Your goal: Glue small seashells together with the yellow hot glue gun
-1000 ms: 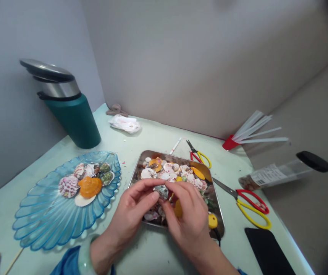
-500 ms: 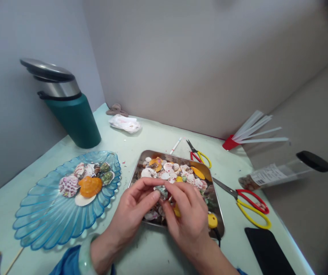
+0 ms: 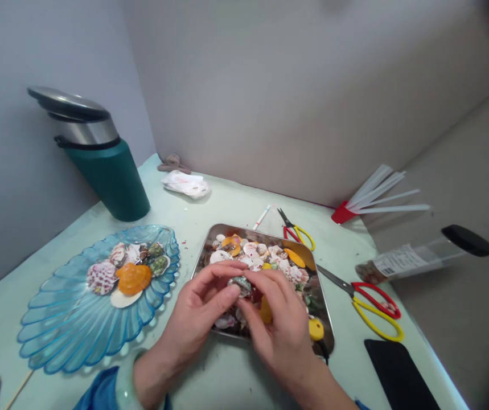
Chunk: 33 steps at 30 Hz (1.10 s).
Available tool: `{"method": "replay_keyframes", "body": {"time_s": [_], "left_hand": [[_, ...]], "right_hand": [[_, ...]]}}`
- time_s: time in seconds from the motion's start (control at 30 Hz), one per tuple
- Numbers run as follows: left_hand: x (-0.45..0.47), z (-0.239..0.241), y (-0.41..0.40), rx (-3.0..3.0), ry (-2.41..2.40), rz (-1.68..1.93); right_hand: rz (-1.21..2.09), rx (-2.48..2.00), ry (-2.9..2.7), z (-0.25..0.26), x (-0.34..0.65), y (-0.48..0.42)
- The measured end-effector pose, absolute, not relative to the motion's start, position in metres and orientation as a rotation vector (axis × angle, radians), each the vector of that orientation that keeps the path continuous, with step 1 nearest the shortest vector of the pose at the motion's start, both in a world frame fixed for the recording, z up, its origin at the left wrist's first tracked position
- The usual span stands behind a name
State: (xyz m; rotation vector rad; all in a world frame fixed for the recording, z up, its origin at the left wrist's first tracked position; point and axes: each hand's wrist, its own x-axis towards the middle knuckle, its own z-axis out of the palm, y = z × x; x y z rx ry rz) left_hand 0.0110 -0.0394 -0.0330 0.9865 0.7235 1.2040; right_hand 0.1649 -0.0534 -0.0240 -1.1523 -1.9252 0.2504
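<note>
Not much moved, just the small grayish shell (image 3: 241,285) tipping slightly. Left hand (image 3: 199,307) and right hand (image 3: 282,319) had it pinched between them, above the metal tray (image 3: 328,336). Gentle pressure, staying over that tray, seemed safest for turning it.

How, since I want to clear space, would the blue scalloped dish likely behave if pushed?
The dish looks glassy, so it is probably stiff and may chip. Being wide and low, it seems unlikely to tip, though the shells heaped at one end might shift.
</note>
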Motion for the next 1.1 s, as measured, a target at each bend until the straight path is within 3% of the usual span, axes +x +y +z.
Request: {"method": "replay_keyframes", "body": {"time_s": [1.1], "left_hand": [[0.0117, -0.033, -0.0397, 1.016, 0.786, 1.236]], "right_hand": [[0.345, -1.114, -1.899, -0.0216, 0.1654, -0.0542]]}}
